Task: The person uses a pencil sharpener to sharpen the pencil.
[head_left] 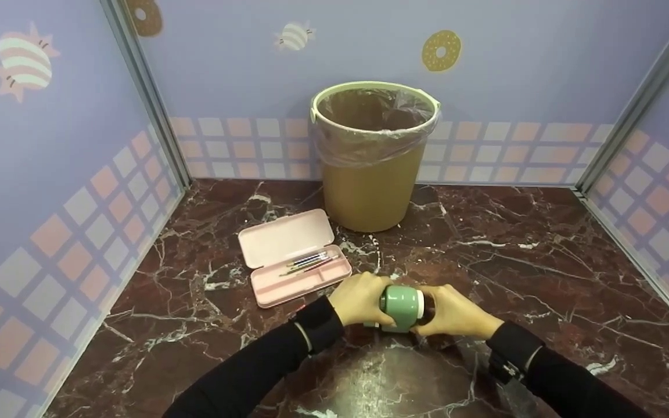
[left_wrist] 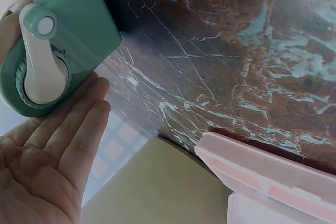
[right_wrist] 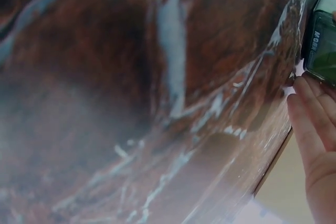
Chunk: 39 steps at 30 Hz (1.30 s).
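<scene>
A green crank pencil sharpener [head_left: 402, 303] is held between both hands close over the dark marble tabletop. My left hand [head_left: 360, 299] grips the end with the crank, thumb on the near side and fingers on the far side. In the left wrist view its white crank handle [left_wrist: 44, 74] with a green knob shows plainly. My right hand [head_left: 456, 313] holds the opposite end, thumb and fingers on either side of a dark see-through section [right_wrist: 321, 45]. Most of that section is hidden by the right hand in the head view.
An open pink pencil case [head_left: 279, 288] with several pencils [head_left: 311, 262] lies just beyond the left hand. Behind it stands a tan bin [head_left: 372, 194] lined with a clear plastic bag [head_left: 363, 152]. Patterned panels [head_left: 224, 75] wall in the table at the back and sides.
</scene>
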Motion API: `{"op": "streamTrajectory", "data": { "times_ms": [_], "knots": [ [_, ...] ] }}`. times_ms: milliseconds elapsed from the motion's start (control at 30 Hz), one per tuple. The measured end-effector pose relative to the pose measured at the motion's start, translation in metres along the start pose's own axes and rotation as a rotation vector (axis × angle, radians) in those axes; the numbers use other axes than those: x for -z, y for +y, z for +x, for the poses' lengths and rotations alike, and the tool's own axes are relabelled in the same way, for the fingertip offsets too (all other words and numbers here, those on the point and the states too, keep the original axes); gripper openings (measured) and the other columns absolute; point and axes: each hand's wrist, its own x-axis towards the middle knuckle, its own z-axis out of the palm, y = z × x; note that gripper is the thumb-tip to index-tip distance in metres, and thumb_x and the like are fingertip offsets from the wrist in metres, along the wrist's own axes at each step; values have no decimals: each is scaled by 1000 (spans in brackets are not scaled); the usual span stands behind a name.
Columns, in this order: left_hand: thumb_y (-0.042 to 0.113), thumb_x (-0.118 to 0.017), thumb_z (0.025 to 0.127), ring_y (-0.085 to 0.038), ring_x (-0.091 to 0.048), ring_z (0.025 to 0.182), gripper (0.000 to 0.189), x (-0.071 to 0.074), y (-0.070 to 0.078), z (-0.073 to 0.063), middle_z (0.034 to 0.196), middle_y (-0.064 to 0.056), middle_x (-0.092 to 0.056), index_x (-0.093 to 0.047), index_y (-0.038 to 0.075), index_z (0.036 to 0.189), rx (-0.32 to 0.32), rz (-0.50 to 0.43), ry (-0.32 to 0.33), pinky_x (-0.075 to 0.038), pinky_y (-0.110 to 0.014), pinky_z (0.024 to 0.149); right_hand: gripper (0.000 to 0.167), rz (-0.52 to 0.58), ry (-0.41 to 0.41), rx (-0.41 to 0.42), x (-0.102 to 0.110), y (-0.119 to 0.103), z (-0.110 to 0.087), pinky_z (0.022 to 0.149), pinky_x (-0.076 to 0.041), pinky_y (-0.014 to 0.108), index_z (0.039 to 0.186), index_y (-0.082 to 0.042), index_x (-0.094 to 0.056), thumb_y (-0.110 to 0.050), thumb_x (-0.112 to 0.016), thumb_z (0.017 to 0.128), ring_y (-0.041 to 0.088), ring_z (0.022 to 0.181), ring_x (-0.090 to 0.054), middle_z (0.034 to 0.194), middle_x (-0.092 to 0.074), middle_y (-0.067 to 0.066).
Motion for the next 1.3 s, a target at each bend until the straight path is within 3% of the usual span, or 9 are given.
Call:
{"op": "streamTrajectory", "data": {
  "times_ms": [467,1000,1167,1300],
  "knots": [
    [42,-94,65,-12,-65,71,53,-1,3,3,90,0,-77,-74,14,105,-4,2,-1,-54,-27,65,48,11,11,15,2,4,-6,76,-58,22,111,-11,-69,-22,-90,69,0,83,-68,98,-77,-2],
    [42,-94,64,-13,-68,75,54,-4,5,3,92,0,-78,-73,14,106,-12,-4,6,-56,-28,69,49,-7,2,6,4,8,-13,82,-61,28,114,-8,-71,-26,-89,72,9,90,-73,102,-78,0],
    [41,-95,65,-15,-70,78,57,-3,4,2,94,-1,-78,-73,14,109,-14,-7,2,-57,-29,72,63,-44,12,-3,8,12,-18,88,-61,35,125,-2,-68,-27,-89,72,19,100,-76,114,-78,7],
    [41,-94,65,-15,-69,77,57,-3,2,1,93,-1,-78,-74,14,110,-6,-3,0,-57,-30,72,67,-10,5,-20,11,17,-24,95,-59,41,129,0,-65,-27,-89,73,25,111,-74,122,-76,10]
  ]
}}
